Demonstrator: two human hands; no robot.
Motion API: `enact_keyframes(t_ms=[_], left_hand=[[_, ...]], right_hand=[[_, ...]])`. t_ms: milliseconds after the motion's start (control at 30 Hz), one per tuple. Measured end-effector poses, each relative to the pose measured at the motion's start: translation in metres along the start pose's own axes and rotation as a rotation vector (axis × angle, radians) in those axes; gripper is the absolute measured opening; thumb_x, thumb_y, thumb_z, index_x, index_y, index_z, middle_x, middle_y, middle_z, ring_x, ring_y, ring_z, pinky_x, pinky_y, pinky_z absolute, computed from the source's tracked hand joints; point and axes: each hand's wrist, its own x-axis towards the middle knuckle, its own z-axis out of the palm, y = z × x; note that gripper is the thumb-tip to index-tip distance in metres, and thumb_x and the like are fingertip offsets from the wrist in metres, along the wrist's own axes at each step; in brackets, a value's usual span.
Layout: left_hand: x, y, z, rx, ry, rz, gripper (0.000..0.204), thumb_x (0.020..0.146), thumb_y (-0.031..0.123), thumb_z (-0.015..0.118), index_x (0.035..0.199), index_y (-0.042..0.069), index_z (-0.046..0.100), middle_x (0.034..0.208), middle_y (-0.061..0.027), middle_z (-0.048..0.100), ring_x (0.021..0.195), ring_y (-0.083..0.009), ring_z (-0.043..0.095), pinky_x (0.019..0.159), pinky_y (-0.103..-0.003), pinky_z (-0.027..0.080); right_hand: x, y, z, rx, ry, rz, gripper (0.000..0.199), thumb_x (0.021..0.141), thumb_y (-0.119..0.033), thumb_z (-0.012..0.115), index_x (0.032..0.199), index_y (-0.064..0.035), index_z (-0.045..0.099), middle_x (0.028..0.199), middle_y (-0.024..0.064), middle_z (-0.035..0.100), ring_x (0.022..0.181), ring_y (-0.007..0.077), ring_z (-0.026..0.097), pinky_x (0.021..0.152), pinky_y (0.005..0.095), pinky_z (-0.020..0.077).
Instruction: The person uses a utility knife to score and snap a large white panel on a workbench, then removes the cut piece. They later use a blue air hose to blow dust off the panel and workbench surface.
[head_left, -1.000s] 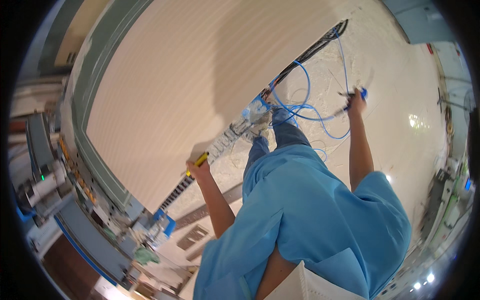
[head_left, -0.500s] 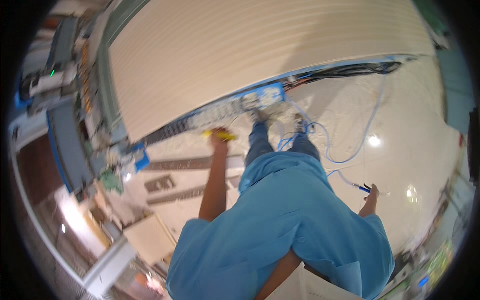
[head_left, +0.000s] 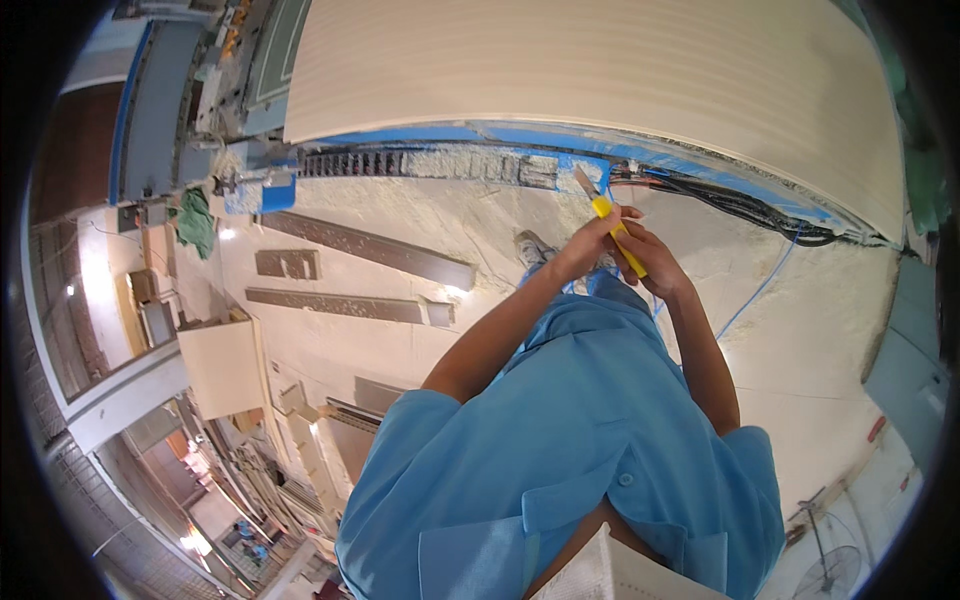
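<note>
In front of my body both hands come together on a yellow utility knife [head_left: 631, 259], its pale blade pointing up and to the left. My left hand [head_left: 588, 244] is closed around the handle near the blade end. From the other side, my right hand [head_left: 659, 266] has its fingers curled on the lower part of the same handle. Just beyond the blade lies a dusty cable chain [head_left: 450, 165] in a blue tray along the foot of a large beige panel [head_left: 590, 70]. My shoes and blue-clad legs are partly hidden below the hands.
Brown strips [head_left: 372, 249] and a short notched piece [head_left: 286, 264] lie on the dusty floor at left. A green cloth [head_left: 195, 222] hangs near the machine. Black cables [head_left: 745, 208] and a thin blue hose [head_left: 766, 285] run at right. A fan [head_left: 832, 572] stands lower right.
My left hand has brought the knife from the left to the middle. My right hand has swung inward onto the knife; the blue air gun it held no longer shows. The view has turned.
</note>
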Motion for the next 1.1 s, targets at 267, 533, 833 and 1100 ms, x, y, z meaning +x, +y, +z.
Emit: enact_keyframes(t_ms=[267,533,833,1100], left_hand=[[-0.057,-0.034,-0.086,0.172,0.409,0.047,0.049,0.099,0.045,0.050,0.129,0.007,0.052,0.114,-0.0097,0.063,0.103,-0.0215,0.060,0.094,-0.035,0.044],[-0.179,-0.162,-0.199,0.182,0.932,-0.189,0.037,0.096,0.038,0.057,0.113,0.005,0.061,0.090,-0.0031,0.064,0.078,-0.0120,0.060,0.068,-0.027,0.046],[-0.257,-0.264,-0.189,-0.285,1.240,-0.288,0.044,0.094,0.043,0.054,0.117,0.006,0.059,0.106,-0.0102,0.065,0.091,-0.0172,0.062,0.079,-0.033,0.046],[-0.240,-0.280,-0.180,-0.490,1.195,-0.204,0.043,0.097,0.040,0.053,0.119,0.004,0.060,0.100,-0.0082,0.066,0.086,-0.0172,0.063,0.074,-0.030,0.048]], right_hand=[[0.065,-0.010,-0.015,-1.550,0.466,-0.206,0.025,0.096,-0.029,0.056,0.101,-0.0049,0.059,0.080,0.0174,0.067,0.075,0.0357,0.067,0.064,0.0470,0.0516],[0.102,-0.104,-0.031,-2.214,0.446,0.061,0.020,0.090,-0.016,0.057,0.105,-0.0031,0.064,0.088,0.0180,0.070,0.086,0.0361,0.069,0.073,0.0477,0.0544],[0.112,-0.129,-0.006,-2.480,0.249,0.182,0.017,0.081,-0.004,0.057,0.086,-0.0025,0.074,0.090,0.0180,0.072,0.086,0.0342,0.071,0.072,0.0433,0.0566],[0.136,-0.128,0.021,-2.566,0.177,0.124,0.017,0.079,-0.006,0.058,0.084,-0.0035,0.074,0.087,0.0191,0.071,0.084,0.0347,0.070,0.072,0.0446,0.0561]])
